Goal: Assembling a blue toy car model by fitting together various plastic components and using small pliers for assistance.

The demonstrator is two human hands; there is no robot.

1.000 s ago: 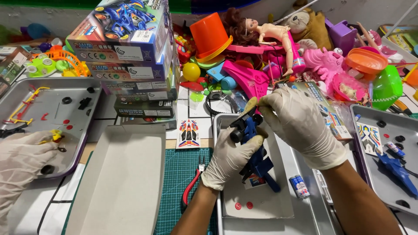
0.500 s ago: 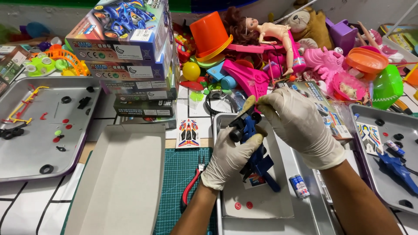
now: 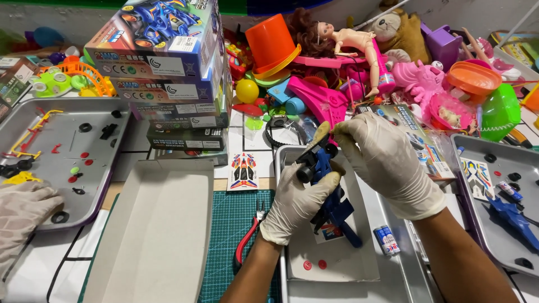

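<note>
1. Left fingers (image 3: 328, 180) close around the blue toy car (image 3: 331, 196); right fingers (image 3: 345, 132) pinch its upper end.
2. Car is held above the tray (image 3: 404, 275).
3. A co-worker's gloved hand (image 3: 22, 205) has returned at the left tray (image 3: 106, 168); grip unchanged.

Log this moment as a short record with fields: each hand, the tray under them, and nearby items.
left hand: gloved, grips blue toy car chassis
right hand: gloved, fingertips at the chassis's top end
tray: metal, under both hands, holds two batteries
pliers: red-handled, on green cutting mat
co-worker's gloved hand: at left tray's edge
</note>
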